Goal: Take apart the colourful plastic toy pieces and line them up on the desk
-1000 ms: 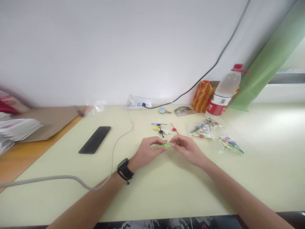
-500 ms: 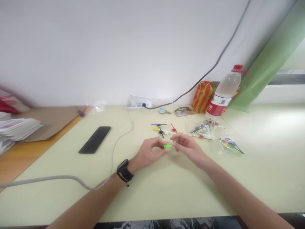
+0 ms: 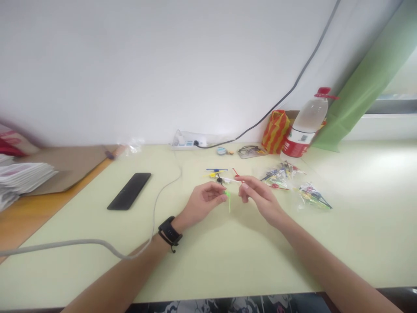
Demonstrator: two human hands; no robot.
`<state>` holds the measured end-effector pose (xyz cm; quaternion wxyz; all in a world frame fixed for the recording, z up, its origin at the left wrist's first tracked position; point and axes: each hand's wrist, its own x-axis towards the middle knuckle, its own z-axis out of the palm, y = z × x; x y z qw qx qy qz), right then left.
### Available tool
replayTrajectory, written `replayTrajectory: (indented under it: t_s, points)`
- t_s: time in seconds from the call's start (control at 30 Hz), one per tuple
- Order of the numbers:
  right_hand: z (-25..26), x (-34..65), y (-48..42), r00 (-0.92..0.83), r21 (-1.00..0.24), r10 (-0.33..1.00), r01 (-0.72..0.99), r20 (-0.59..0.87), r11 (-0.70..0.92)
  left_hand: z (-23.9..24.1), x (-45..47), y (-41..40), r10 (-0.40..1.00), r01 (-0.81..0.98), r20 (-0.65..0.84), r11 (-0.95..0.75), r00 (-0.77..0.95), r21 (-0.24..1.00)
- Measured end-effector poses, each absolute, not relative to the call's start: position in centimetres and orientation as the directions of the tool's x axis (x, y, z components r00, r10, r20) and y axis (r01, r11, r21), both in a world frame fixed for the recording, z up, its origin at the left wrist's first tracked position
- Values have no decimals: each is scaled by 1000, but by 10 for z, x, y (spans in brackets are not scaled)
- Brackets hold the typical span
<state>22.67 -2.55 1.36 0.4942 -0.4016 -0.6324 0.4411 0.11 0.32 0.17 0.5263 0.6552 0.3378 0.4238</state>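
Observation:
My left hand (image 3: 203, 202), with a black watch on its wrist, pinches a small green plastic pick (image 3: 228, 198) by its head, the thin stem hanging down. Just to the right, my right hand (image 3: 257, 195) is closed in a pinch with its fingertips apart from the green pick; whether it holds anything I cannot make out. Behind both hands lie a few loose picks (image 3: 221, 174) in blue, yellow, black, white and red. Two clear bags of coloured picks (image 3: 280, 177) lie to the right on the pale green table (image 3: 228, 256).
A black phone (image 3: 129, 190) lies at the left, with a grey cable (image 3: 97, 245) curving past it to a power strip (image 3: 190, 141) at the wall. A water bottle (image 3: 304, 126), a striped orange bag (image 3: 276, 131) and glasses (image 3: 250, 151) stand at the back right. Stacked papers (image 3: 22, 176) sit far left.
My right hand has let go of the green pick and pulled slightly away. The left hand now holds it alone, turned from lying sideways to hanging downward.

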Motion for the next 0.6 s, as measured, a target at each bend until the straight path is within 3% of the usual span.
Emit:
replayTrajectory:
  t_s: [0.17,0.43,0.6]
  points:
    - [13,223,-30,-241,-947,921,23,306,320,4,-1,4,895,-55,142,-131,424,990]
    - [8,222,-29,-222,-941,928,91,300,326,8,0,2,892,-68,148,-132,426,989]
    - [10,229,-26,-321,-971,941,169,109,170,6,0,3,897,-60,155,-143,414,988]
